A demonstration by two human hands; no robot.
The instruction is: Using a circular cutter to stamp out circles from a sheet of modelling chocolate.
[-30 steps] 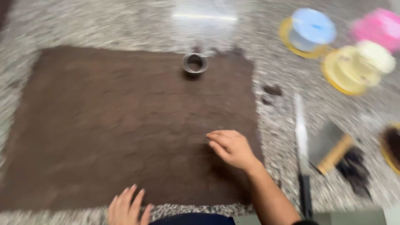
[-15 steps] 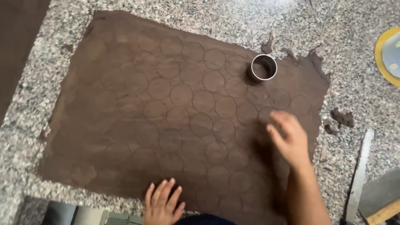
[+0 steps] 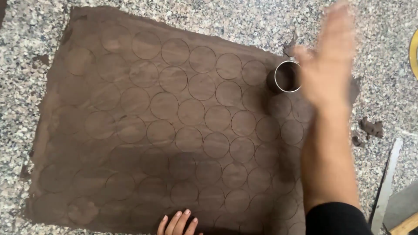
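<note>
A speckled grey stone surface [image 3: 244, 21] carries a very large sheet of dark brown dough [image 3: 174, 130], which covers most of it from the left edge almost to the right side; the sheet is marked all over with rows of round cut lines. The right hand [image 3: 326, 65] is raised above the far right corner of the dough and is blurred; its fingers [image 3: 337, 26] are stretched out long and seem to lie close together, holding nothing. If they touch the dough, I cannot tell. The forearm, with a black sleeve [image 3: 335, 219] at the near edge, crosses over the right part of the sheet and hides some circles there. Just beside the palm, on its left, stands a round metal cutter ring [image 3: 287, 76] on the dough; it is close to the hand but not gripped by it. The left hand [image 3: 177, 223] shows only partly at the near edge, with fingers a little spread and resting flat on the dough. Along the right edge of the surface lies a long flat pale strip [image 3: 386, 182], and beside it are small scraps of dough [image 3: 370, 128]. A yellow rim [image 3: 412, 52] shows at the far right.
</note>
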